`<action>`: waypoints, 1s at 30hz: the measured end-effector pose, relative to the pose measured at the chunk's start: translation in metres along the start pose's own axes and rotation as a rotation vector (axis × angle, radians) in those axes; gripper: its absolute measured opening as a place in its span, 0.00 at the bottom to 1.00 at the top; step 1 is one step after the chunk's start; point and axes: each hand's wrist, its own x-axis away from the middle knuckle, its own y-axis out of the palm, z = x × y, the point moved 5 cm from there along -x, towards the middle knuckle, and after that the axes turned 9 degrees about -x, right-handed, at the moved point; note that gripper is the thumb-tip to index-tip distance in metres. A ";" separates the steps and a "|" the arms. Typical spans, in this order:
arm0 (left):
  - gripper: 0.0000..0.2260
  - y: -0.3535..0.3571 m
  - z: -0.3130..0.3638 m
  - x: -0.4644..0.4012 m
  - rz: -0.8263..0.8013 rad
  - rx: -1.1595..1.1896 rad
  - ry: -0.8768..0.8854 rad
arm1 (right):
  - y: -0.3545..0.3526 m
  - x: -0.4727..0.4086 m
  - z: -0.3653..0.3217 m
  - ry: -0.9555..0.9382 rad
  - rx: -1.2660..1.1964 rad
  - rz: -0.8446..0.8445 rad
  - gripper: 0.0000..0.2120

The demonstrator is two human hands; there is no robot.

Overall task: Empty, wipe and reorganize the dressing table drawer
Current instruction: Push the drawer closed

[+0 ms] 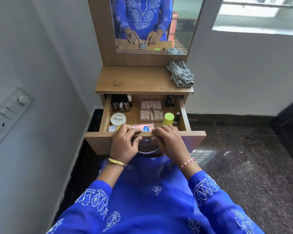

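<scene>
The wooden drawer of the dressing table stands pulled out. My left hand and my right hand both grip its front panel, fingers curled over the top edge. Inside stand several nail polish bottles at the back left, a white nail polish remover tub, a clear case of press-on nails, a yellow-green capped bottle, dark bottles and a pink Vaseline tube. A grey striped cloth lies on the tabletop's right side.
A mirror rises behind the wooden tabletop. A white wall with a switch panel is close on the left. Dark speckled floor lies to the right, below a window.
</scene>
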 end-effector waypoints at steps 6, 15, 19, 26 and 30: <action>0.12 0.008 -0.006 -0.022 -0.027 0.003 -0.017 | 0.003 -0.022 0.008 0.042 -0.008 -0.001 0.13; 0.13 -0.014 -0.002 -0.013 0.229 0.181 -0.126 | -0.013 -0.016 0.006 0.113 -0.177 0.262 0.10; 0.08 -0.014 -0.001 0.017 0.337 0.442 -0.416 | -0.023 0.016 -0.005 0.428 -0.546 0.577 0.03; 0.12 0.041 -0.008 0.050 0.113 1.031 -1.367 | 0.037 0.047 0.016 1.382 -1.523 0.602 0.20; 0.19 0.043 0.002 0.040 0.083 1.228 -1.468 | 0.040 0.033 0.019 1.362 -1.648 0.663 0.20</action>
